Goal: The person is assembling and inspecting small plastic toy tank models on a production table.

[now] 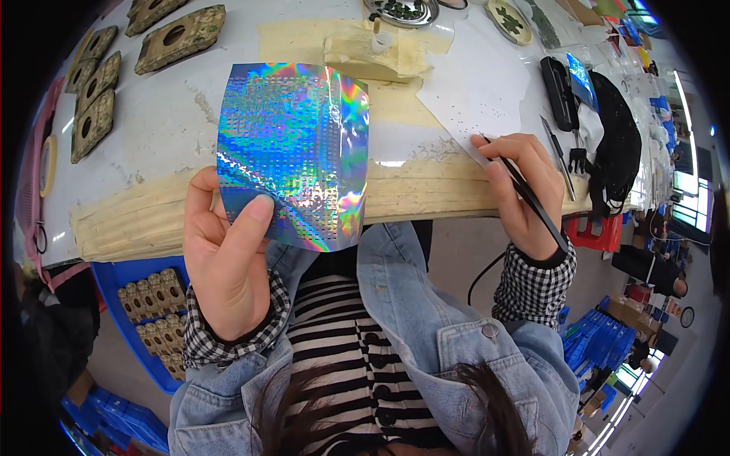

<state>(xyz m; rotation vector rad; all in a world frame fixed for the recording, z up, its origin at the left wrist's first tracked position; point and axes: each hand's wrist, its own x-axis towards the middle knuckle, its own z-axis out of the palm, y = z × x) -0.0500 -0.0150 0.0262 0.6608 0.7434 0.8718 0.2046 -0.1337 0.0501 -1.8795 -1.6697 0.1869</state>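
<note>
My left hand [225, 258] holds up a shiny holographic sheet [293, 148] by its lower left corner, thumb on its face. The sheet shows rainbow colours and rows of tiny dots, and it hangs over the table's front edge. My right hand [521, 190] grips a thin black pen-like tool [532, 204] with a cable, its tip resting on a white paper sheet [479, 91] that carries small dark specks. Both wrists wear checked cuffs under a denim jacket.
The white table [152, 129] has beige tape layers [426, 190] along its front. Brown square parts with round holes [179, 36] lie at the far left. Round trays [401, 11], a black case [560, 91], tweezers [561, 156] and a black cloth [617, 144] sit right. A blue bin [125, 277] of parts stands below.
</note>
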